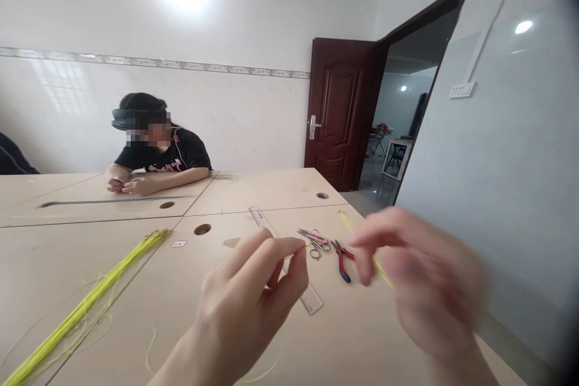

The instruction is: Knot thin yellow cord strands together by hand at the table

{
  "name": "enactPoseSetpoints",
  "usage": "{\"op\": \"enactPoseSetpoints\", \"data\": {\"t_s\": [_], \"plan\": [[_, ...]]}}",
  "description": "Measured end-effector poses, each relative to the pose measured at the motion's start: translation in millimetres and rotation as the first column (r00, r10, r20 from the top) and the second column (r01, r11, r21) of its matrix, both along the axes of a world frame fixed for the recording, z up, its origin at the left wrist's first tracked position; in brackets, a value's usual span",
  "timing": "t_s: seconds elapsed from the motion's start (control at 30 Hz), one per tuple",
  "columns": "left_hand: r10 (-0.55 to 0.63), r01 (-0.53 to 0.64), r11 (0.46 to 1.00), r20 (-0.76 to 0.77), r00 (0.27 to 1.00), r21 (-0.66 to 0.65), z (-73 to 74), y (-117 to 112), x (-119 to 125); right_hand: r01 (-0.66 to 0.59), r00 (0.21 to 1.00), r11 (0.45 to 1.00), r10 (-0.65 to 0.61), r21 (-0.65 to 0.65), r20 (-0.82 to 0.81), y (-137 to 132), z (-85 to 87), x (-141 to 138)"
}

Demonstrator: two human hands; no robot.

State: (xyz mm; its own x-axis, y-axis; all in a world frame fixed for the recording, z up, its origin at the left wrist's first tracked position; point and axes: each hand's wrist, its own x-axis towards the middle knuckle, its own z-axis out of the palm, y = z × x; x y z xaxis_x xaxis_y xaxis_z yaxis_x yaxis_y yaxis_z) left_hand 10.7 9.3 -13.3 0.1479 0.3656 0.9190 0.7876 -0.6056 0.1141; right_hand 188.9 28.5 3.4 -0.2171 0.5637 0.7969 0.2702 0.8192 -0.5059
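Above the table point(357, 332), your left hand point(244, 295) clamps a yellow cord point(309, 245) between its fingers point(296, 253), scissors point(319, 238) lying beyond; your right hand point(425, 277) is too blurred to tell its fingers' state.

The right hand point(429, 280), blurred, its grip unclear, hides part of the strands point(346, 220) by the desk's point(271, 193) right edge. The left hand point(253, 295) covers the ruler's point(312, 300) middle and part of its thread point(309, 245). The bundle's point(96, 298) near end is cut off.

Table point(362, 332) with cords point(96, 295), scissors point(319, 238), pliers point(342, 264)
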Motion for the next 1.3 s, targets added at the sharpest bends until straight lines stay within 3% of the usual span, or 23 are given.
{"op": "enactPoseSetpoints", "data": {"t_s": [0.13,0.2,0.33,0.5,0.63,0.73,0.8,1.0,1.1,1.17,1.2,1.3], "plan": [[-0.037,0.044,0.996,-0.092,0.995,0.077,-1.4,-1.1,-9.2,-0.103,0.980,0.955,0.144,-0.278,0.134,14.7,1.2,-28.7],[-0.038,0.048,0.995,-0.120,0.992,0.088,-1.8,-0.5,-11.6,-0.134,0.981,0.941,0.169,-0.311,0.090,13.9,-1.6,-30.7],[-0.049,0.053,0.994,-0.050,0.998,0.093,-0.6,2.9,-11.7,-0.138,0.985,0.955,0.159,-0.263,0.060,6.7,-1.6,-24.7],[-0.090,0.089,0.995,0.023,0.996,0.047,1.9,1.1,-8.2,-0.165,0.984,0.983,0.170,-0.083,0.052,5.7,-3.6,-26.1],[-0.167,0.191,0.978,0.222,0.961,-0.089,6.0,-5.0,-4.7,-0.191,0.980,0.981,0.192,-0.024,0.051,6.9,-6.8,-28.3],[-0.217,0.342,0.887,0.377,0.901,-0.309,10.5,-7.2,-5.7,-0.210,0.977,0.978,0.210,-0.010,0.027,6.2,-9.4,-26.9],[-0.232,0.420,0.822,0.447,0.864,-0.385,13.4,-7.0,-7.8,-0.226,0.974,0.974,0.226,0.004,0.009,5.9,-11.6,-26.3],[-0.244,0.532,0.750,0.584,0.774,-0.392,17.7,-4.3,-9.5,-0.253,0.967,0.960,0.253,0.117,0.015,10.4,-15.8,-32.4],[-0.245,0.540,0.749,0.596,0.764,-0.383,18.9,-3.6,-8.1,-0.222,0.975,0.962,0.220,0.162,0.025,12.0,-14.8,-33.3],[-0.260,0.592,0.717,0.646,0.718,-0.369,19.1,-2.8,-7.8,-0.193,0.981,0.957,0.185,0.219,0.055,11.6,-13.0,-30.9],[-0.275,0.643,0.674,0.685,0.674,-0.363,18.8,-2.2,-8.0,-0.177,0.983,0.954,0.160,0.243,0.086,11.1,-11.9,-29.1],[-0.305,0.811,0.464,0.796,0.523,-0.356,16.7,-0.9,-9.3,-0.109,0.974,0.945,0.041,0.307,0.222,10.3,-9.7,-23.7]]}}
